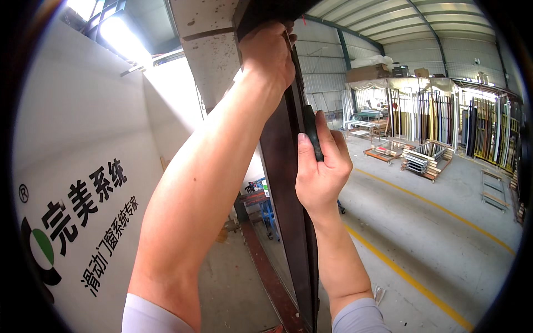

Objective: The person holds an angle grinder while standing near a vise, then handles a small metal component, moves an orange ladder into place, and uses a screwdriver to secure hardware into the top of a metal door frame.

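Note:
A tall dark brown frame [282, 188], like a door or window profile, stands upright before me. My left hand [269, 53] reaches up to its top, below a black overhead part [272, 10]. The fingers curl around the frame's edge there, and only a few fingertips show. Lower down, on the right side of the frame, my right hand [326, 169] is closed around a dark handle [312, 133] of a hand tool. That handle points upward, close along the frame's right edge. The tool's working end cannot be made out.
A white wall [83, 127] with large lettering rises at my left, and a pale speckled beam [211, 61] stands beside the frame. Dark red floor rail [266, 266] runs below. At right are yellow floor lines [411, 277], stacked frames [426, 160] and racks of long profiles [433, 114].

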Tool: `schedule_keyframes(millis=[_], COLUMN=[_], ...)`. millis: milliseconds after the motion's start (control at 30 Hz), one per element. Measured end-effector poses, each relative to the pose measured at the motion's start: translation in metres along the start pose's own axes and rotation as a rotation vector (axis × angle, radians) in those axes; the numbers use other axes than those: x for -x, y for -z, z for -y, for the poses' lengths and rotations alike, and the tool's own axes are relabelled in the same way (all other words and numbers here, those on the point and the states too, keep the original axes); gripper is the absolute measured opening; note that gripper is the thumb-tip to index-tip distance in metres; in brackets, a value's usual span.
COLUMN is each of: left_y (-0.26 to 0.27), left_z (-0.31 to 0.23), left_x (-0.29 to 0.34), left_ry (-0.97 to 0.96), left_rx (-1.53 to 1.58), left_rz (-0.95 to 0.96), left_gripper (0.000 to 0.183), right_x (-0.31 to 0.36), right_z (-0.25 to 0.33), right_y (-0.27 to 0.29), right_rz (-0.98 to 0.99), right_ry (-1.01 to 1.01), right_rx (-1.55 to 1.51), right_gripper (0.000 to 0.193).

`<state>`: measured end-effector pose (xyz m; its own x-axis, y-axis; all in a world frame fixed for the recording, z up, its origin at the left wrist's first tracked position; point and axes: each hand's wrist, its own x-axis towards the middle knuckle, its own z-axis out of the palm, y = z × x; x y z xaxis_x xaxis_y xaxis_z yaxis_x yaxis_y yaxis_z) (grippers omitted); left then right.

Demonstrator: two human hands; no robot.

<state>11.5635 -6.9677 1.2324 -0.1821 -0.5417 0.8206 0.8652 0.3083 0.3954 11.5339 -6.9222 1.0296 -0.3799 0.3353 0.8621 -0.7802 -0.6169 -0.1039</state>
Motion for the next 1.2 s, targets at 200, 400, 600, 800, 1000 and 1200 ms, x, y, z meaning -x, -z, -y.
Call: schedule_keyframes(millis=[200,400,600,800,1000,1200], left_y=[0.002,0.006,0.026,0.031,0.034,0.036], left_z=[0.005,-0.001,0.0,-0.001,0.003,0.002], left_x=[0.002,0.008,0.041,0.038,0.042,0.043], left_ry=[-0.083,-0.105,0.001,-0.034,-0.043,-0.054], left_rx=[0.025,-0.022,-0.253,-0.282,-0.249,-0.308], left_rz=[0.058,0.121,0.24,0.363,0.372,0.384], left_gripper=[0.013,0.017,0.018,0.024,0.02,0.017], right_x=[0.003,0.006,0.008,0.009,0.012,0.011], right_z=[-0.008,-0.013,-0.017,-0.012,-0.014,-0.013], right_y=[-0.001,-0.009,-0.014,-0.01,-0.011,-0.014], right_rz=[-0.019,-0.028,-0.072,-0.023,-0.015,0.01], right_ry=[-0.005,-0.03,-0.119,-0.315,-0.375,-0.307], right_rx=[-0.052,-0.087,-0.161,-0.225,-0.326,-0.392], right_gripper=[0.041,0.04,0.038,0.038,0.042,0.039])
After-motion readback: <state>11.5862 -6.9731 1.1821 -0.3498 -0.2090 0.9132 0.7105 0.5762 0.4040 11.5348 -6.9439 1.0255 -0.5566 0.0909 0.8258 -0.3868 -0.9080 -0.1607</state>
